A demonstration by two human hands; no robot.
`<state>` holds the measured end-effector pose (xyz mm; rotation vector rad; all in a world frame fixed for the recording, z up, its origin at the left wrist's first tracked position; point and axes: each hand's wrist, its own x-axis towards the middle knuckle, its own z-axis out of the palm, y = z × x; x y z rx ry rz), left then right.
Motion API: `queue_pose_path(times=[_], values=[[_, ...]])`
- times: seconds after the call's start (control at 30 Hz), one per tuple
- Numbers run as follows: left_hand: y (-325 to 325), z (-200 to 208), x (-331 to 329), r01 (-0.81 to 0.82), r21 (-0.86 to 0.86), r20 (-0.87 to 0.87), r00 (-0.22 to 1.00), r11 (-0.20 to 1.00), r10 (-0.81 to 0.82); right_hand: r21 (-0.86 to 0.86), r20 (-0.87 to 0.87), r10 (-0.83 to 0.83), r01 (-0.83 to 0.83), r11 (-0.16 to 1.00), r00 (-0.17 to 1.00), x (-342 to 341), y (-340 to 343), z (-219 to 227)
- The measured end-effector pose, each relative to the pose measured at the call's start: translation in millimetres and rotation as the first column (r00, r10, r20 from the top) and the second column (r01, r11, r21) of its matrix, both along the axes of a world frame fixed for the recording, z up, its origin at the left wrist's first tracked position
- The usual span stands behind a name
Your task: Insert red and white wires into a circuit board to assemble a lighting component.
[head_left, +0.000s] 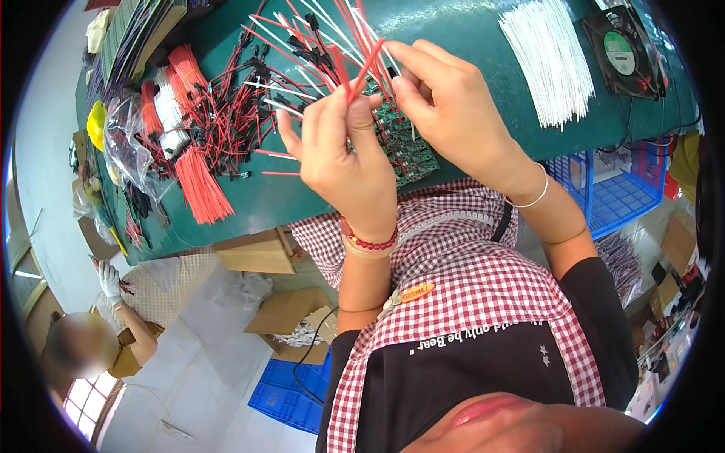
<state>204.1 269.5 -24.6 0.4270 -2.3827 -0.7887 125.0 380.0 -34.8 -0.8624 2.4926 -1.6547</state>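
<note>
My left hand point(343, 155) is raised over the near edge of the green table, thumb and fingers closed on a few thin red tubes point(339, 66). My right hand point(457, 98) is just to the right, its fingertips pinched near the upper end of one slanting red tube point(368, 69); the exact contact is partly hidden. Beneath both hands lie green circuit boards point(414, 160), partly covered. Behind them spreads a loose fan of red and white leads with black connectors point(308, 53).
At left lie a bundle of red tubes point(202, 185), tangled red-black wires point(226, 113) and a clear plastic bag point(127, 140). White tubes point(547, 64) and a black fan point(623, 53) sit at right. Blue crates point(623, 200) stand below. Another person's gloved hand point(109, 283) shows at lower left.
</note>
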Motion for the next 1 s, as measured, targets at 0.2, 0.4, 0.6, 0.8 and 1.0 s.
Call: queue_pose_path(times=[0.2, 0.4, 0.6, 0.8, 1.0], values=[[-10, 34, -4, 0.191, 0.517, -0.414, 0.909, 0.834, 0.048, -0.049, -0.098, 0.009, -0.014, 0.999, 0.995, -12, -11, -2], [0, 53, 28, 0.366, 0.576, -0.530, 0.848, 0.731, -0.007, -0.132, 0.023, 0.035, -0.032, 0.991, 0.999, -20, 7, -7], [16, 26, 58, 0.268, 0.683, -0.156, 0.962, 0.679, -0.223, -0.140, 0.351, 0.047, 0.003, 0.990, 0.935, -11, 32, -3], [27, -5, 41, 0.091, 0.244, -0.109, 0.992, 0.966, -0.066, -0.160, 0.354, 0.039, 0.019, 0.987, 0.934, -6, 34, -3], [27, -11, 35, 0.048, 0.092, -0.174, 0.984, 0.995, -0.031, -0.023, -0.265, 0.081, -0.090, 0.996, 0.961, -27, -6, 8]])
